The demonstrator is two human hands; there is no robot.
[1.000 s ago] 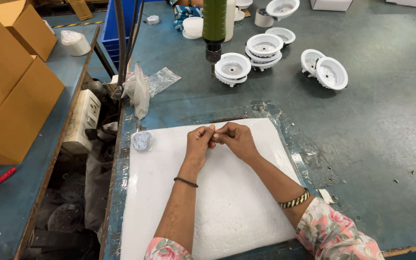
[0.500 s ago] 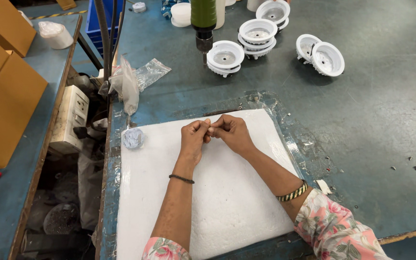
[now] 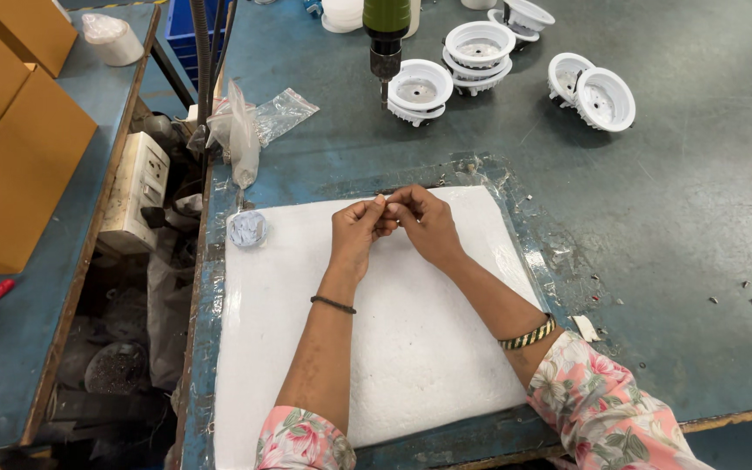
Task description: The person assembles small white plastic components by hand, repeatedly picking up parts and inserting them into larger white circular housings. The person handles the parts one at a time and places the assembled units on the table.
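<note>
Here, left hand [image 3: 354, 233] and right hand [image 3: 424, 222] fingertips touching above white pad [image 3: 411, 348].

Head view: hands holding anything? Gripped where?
Left hand and right hand meet fingertip to fingertip above the white pad, pinching something tiny; what it is and where it's gripped cannot be told.

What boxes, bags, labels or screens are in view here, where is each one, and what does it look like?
Cardboard boxes: far left on the side bench, plain brown, rectangular, stacked.
Clear plastic bags: top left of the green table, crumpled, transparent.
Tape roll: upper left on the side bench, whitish, round.
Small round wrapped piece: left edge of the white foam mat, pale bluish-white.
No screens or signs show.
</note>
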